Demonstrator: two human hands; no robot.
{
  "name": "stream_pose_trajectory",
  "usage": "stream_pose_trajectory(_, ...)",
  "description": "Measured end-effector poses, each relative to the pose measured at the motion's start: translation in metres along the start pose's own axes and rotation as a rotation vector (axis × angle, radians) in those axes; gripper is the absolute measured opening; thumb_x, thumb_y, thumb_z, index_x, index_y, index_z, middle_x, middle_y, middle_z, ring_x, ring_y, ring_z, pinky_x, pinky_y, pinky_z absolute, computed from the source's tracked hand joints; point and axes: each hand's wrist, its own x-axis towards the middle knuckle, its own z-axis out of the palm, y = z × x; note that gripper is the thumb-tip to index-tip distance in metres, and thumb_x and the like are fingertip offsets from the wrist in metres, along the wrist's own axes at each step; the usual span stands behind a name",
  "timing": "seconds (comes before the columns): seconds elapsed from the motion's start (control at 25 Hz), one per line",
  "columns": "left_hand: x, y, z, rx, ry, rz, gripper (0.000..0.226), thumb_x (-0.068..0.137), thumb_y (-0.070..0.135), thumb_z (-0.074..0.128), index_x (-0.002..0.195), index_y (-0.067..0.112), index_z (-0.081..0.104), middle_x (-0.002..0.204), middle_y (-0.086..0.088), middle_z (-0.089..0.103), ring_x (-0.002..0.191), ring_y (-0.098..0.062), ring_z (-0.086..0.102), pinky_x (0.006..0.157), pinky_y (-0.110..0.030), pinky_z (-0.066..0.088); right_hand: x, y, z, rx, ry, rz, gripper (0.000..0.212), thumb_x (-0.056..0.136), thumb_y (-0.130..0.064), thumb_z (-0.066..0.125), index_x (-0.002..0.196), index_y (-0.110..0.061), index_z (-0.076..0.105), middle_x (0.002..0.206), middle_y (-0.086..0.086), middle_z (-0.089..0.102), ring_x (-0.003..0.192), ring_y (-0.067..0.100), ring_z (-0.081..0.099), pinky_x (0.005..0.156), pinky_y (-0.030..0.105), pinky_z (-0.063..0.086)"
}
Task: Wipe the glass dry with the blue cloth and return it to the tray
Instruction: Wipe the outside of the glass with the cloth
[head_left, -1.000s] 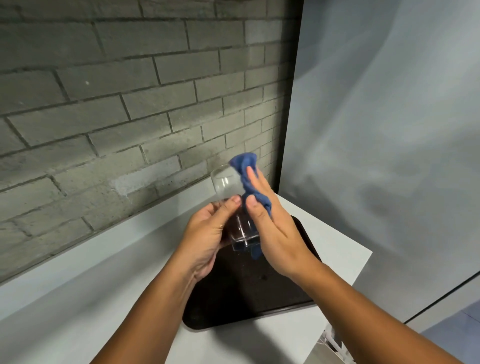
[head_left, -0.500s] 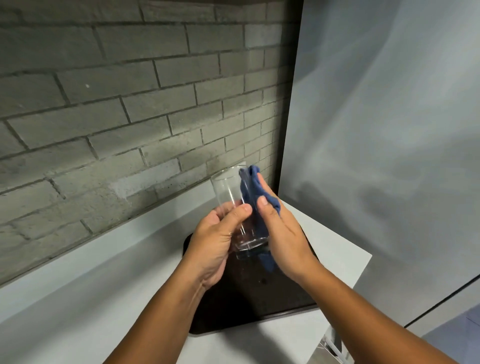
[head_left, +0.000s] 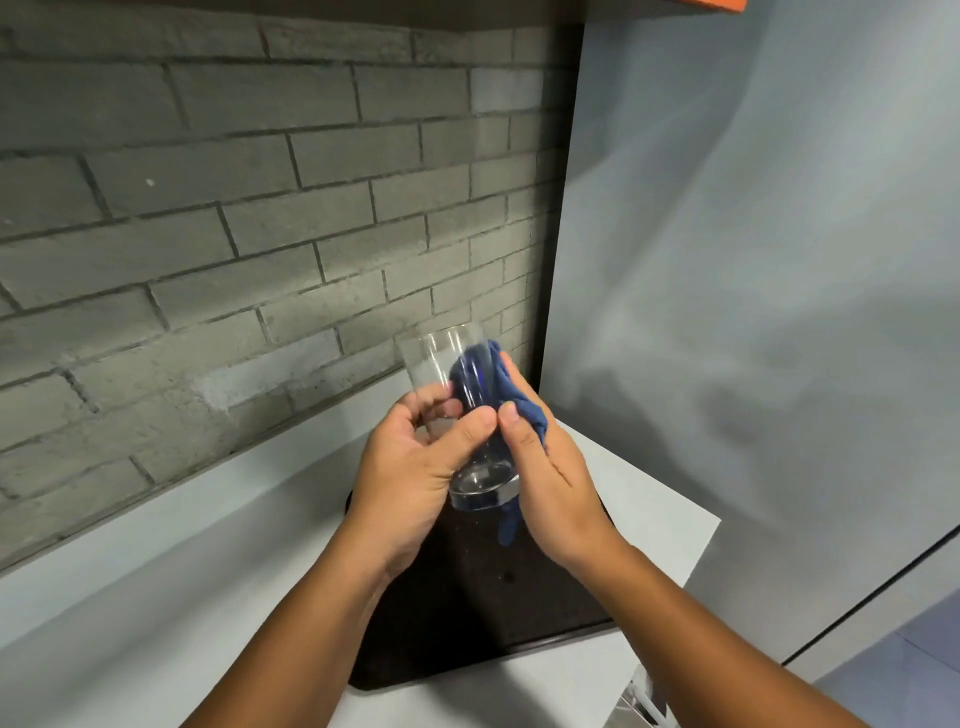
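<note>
The left hand (head_left: 410, 467) grips the lower wall of the one glass (head_left: 432, 364), held tilted above the single dark tray (head_left: 467, 629) on the bench (head_left: 156, 597). It is probably light, rigid, slick and breakable, so the mid-wall seems the safest hold. The right hand (head_left: 556, 478) clasps the one soft blue cloth (head_left: 522, 401) against its right side.

1. Your only view rides on your head, looking forward and down.
2. It sits close above the tray (head_left: 467, 623), facing the brick wall (head_left: 260, 208) and white counter (head_left: 156, 571).
</note>
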Motion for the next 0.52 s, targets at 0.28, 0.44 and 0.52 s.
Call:
stream_pose_trajectory(0.28, 0.000, 0.001, 0.001, -0.010, 0.022, 0.011, 0.082, 0.059, 0.039, 0.100, 0.132, 0.014, 0.072, 0.119, -0.008, 0.080, 0.088, -0.017, 0.082, 0.077, -0.034, 0.066, 0.000, 0.000, 0.004, 0.067, -0.014, 0.026, 0.053, 0.112, -0.049, 0.044, 0.165, -0.043, 0.043, 0.171, -0.014, 0.049, 0.161, 0.021, 0.044, 0.130, 0.067, 0.033)
stream_pose_trajectory(0.44, 0.004, 0.001, -0.005, -0.016, 0.064, -0.035, 0.062, 0.074, 0.027, 0.101, 0.128, 0.012, 0.074, 0.125, -0.021, 0.084, 0.111, -0.033, 0.081, 0.104, -0.051, 0.063, -0.005, 0.003, 0.012, 0.066, -0.013, -0.005, 0.058, 0.113, -0.053, 0.045, 0.168, -0.035, 0.040, 0.178, -0.021, 0.032, 0.167, 0.003, 0.024, 0.137, 0.037, 0.023)
stream_pose_trajectory(0.52, 0.001, 0.002, -0.007, -0.033, 0.033, -0.082, 0.064, 0.073, 0.033, 0.094, 0.130, 0.010, 0.074, 0.127, -0.024, 0.083, 0.115, -0.035, 0.080, 0.114, -0.060, 0.058, -0.001, 0.004, 0.012, 0.062, -0.041, 0.002, 0.053, 0.114, -0.041, 0.045, 0.167, -0.037, 0.040, 0.177, -0.025, 0.033, 0.165, -0.002, 0.025, 0.137, 0.032, 0.022)
